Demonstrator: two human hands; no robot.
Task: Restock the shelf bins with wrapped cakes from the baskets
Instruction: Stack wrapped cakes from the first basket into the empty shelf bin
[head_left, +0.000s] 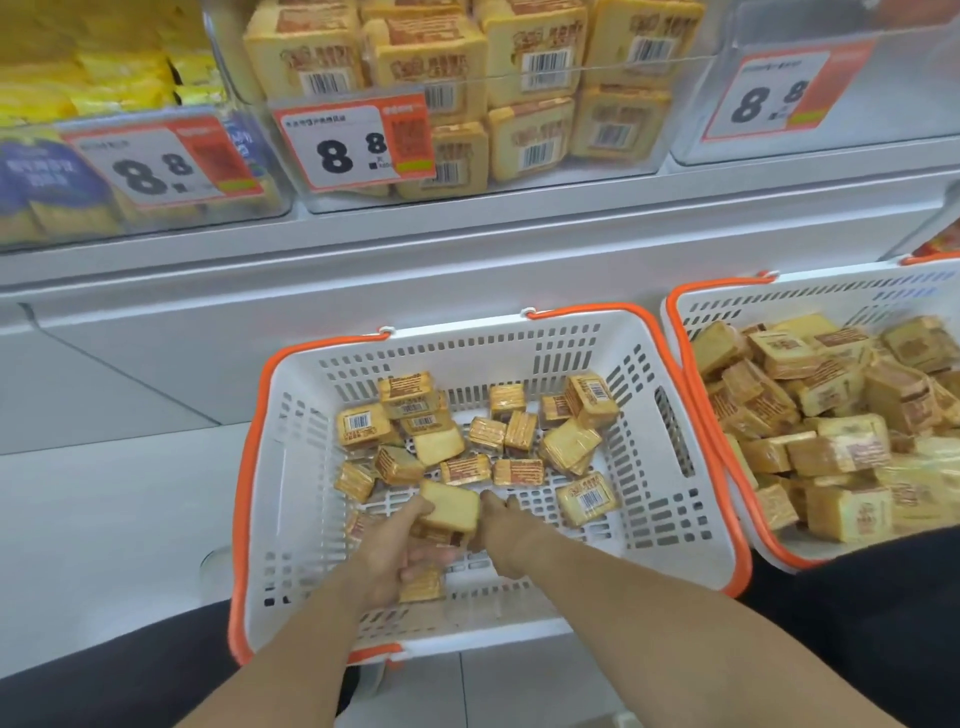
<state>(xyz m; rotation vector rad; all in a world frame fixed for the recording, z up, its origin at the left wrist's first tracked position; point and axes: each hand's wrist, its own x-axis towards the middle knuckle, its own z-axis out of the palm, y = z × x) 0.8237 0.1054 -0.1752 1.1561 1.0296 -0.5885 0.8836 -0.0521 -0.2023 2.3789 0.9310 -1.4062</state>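
Down in the white slotted plastic basket with orange rim (691, 431), the near one of two, both hands are gathering stock: the left hand (387, 564) has its fingers (431, 564) curled round a small stack of yellow cellophane-wrapped cakes (451, 506), and the right hand (501, 535) reaches in just beside it, touching the same stack; whether its fingers are curled on a cake I cannot tell, since they are hidden behind the hand. About twenty loose wrapped cakes (519, 434) lie scattered over this basket's floor, much of which shows bare, so it looks largely emptied. To the right, the second white and orange basket (779, 299) is heaped with cakes. Above, the clear plastic middle shelf bin (519, 195) with a red and white price card (353, 143) holds several upright rows of the same cakes, yet has room toward its front. The clear bin at upper right (857, 140) looks bare inside. My judgement: the restocking is under way, with well over half the stock left to shelve
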